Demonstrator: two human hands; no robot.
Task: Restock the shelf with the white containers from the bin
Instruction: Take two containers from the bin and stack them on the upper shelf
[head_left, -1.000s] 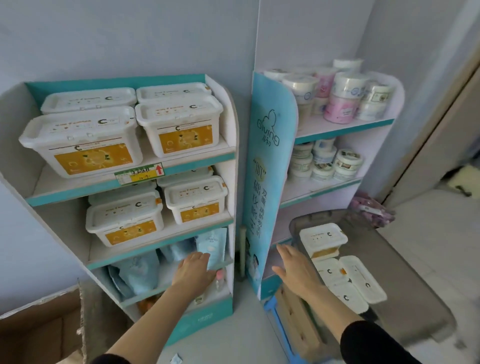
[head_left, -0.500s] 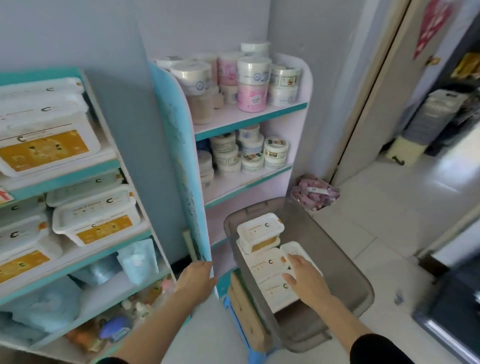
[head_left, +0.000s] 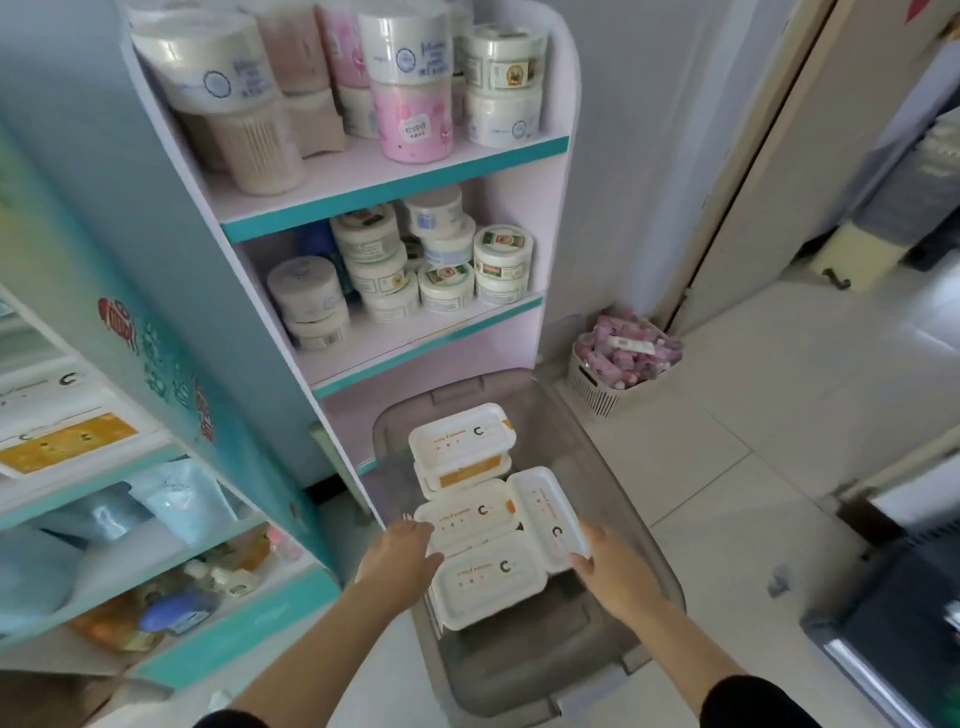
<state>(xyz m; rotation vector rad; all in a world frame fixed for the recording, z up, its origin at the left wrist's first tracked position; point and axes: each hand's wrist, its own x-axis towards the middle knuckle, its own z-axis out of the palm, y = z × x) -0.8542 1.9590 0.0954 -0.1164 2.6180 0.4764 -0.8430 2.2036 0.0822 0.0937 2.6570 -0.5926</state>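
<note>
Hands had left the shelves: our left hand (head_left: 400, 553) and right hand (head_left: 615, 569), both open and empty, now flanked the white lidded plastic containers (head_left: 488, 564) in the translucent grey plastic bin (head_left: 644, 551). We judged a two-handed pickup imminent.

The left hand (head_left: 400, 558) has left the lower shelf of the left-hand unit and crossed to the bin (head_left: 613, 452), where it now sits open at the left edge of the nearest white container (head_left: 488, 582). The right hand (head_left: 613, 571) has shifted from the container lids to that container's right side, fingers spread and touching the adjacent lid. The view has swung right, bringing the jar shelf (head_left: 395, 187) directly ahead.
</note>
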